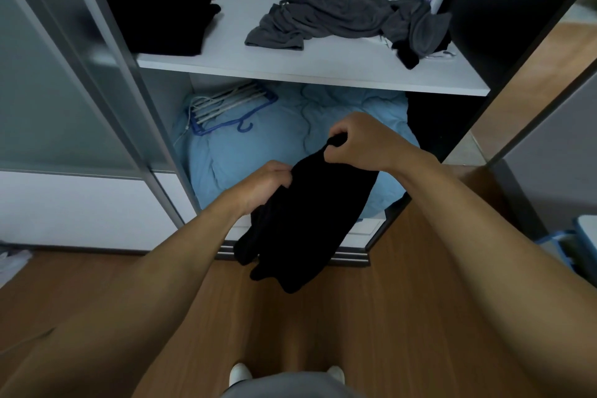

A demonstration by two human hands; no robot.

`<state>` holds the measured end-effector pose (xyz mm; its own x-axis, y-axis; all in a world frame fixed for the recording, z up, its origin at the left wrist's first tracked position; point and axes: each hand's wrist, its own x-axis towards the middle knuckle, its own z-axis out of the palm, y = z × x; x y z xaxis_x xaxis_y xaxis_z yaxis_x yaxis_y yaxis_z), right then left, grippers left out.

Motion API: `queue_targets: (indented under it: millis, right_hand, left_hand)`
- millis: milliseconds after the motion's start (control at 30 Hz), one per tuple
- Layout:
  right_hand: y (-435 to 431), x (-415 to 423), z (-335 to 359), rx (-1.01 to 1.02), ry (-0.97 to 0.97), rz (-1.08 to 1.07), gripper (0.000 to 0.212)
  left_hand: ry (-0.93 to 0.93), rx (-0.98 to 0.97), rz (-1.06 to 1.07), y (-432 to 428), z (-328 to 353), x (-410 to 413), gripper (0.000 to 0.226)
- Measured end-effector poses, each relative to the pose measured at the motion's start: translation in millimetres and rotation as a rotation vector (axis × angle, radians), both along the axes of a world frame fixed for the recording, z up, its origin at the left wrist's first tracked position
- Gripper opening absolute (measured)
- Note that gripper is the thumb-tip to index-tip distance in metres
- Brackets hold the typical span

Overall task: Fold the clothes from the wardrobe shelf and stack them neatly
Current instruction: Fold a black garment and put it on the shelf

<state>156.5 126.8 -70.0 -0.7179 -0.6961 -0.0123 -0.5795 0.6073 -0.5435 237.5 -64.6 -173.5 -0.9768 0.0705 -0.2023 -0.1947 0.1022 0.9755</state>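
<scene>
At frame centre, the left hand and right hand are both pinching the hanging black garment, which is needing its top edge levelled before folding.

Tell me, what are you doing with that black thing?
A person stands at an open wardrobe, holding a black garment up in the air with both hands: the left hand and right hand each pinch its top edge. On the shelf wait a crumpled grey pile and a folded black stack.
</scene>
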Motion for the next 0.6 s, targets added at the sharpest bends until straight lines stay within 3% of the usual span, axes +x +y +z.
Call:
queue_targets:
  millis: [67,200,367,533,600]
  right_hand:
    - [-1,-1,0,-0.056,0.016,-0.053,0.026]
    - [7,-6,2,-0.132,-0.07,-0.091,0.019]
    - [18,-1,-1,0.041,-0.174,0.031,0.018]
    - [26,2,1,0.145,-0.217,0.076,0.024]
    - [28,4,1,0.2,-0.218,0.09,0.023]
  left_hand:
    - [0.014,0.044,-0.047,2,3,1,0.025]
    - [0.055,-0.194,-0.144,5,7,3,0.012]
    - [0.052,-0.245,-0.035,10,7,-4,0.044]
    - [0.077,-0.223,0.024,21,10,-5,0.018]
    - [0.094,-0.238,0.012,24,12,-7,0.026]
